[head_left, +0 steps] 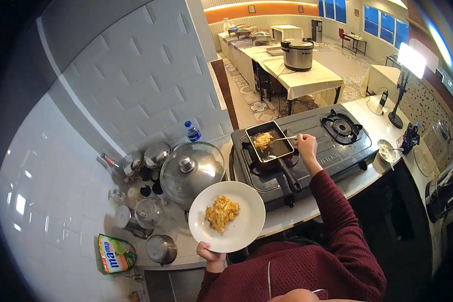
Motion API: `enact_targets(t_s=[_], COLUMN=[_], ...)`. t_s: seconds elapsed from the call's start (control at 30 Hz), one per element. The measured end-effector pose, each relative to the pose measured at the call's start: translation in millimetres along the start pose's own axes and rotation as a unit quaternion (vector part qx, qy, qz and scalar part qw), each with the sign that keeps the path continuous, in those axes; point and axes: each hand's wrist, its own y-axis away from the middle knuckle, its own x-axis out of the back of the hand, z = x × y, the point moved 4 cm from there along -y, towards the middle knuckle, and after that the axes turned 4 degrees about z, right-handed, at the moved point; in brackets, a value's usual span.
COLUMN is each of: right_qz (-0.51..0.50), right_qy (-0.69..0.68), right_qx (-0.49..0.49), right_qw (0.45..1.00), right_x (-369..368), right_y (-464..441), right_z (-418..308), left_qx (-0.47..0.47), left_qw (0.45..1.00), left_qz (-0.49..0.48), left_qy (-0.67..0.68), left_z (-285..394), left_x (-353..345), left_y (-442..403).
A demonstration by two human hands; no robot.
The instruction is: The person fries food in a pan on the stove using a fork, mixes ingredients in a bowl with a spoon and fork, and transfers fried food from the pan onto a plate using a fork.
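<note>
My left hand (214, 255) grips the near rim of a white plate (249, 221). On that plate lies a golden-brown fritter (222, 214). With my right hand (305, 147) I hold the handle of a metal spoon or spatula (286, 138); its far end reaches into a square frying pan (279, 152). A second, smaller fritter (263, 141) sits in the pan at the tool's tip, with oil around it. The pan rests on the left burner of a grey gas stove (314, 157), its black handle (290, 176) pointing toward me.
A big lidded pan (192, 173) stands left of the stove, near a water bottle (192, 132). Jars, pots and a green dish-soap pouch (117, 254) crowd the left counter. To the right are a bowl of batter (387, 151) and a lit lamp (411, 61). The right burner (342, 127) is bare.
</note>
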Motion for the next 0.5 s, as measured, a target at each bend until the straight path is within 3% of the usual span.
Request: enact_targets(t_s=[0.5], right_qz=[0.020], right_qy=[0.003], right_qx=[0.066], right_qw=[0.998], right_x=[38.5], right_y=[74.8], right_z=[-25.3], left_qx=[0.007], left_qw=[1.000], left_qz=[-0.008], left_qy=[0.019], left_z=[-5.6], left_x=[2.8], left_y=[-0.6])
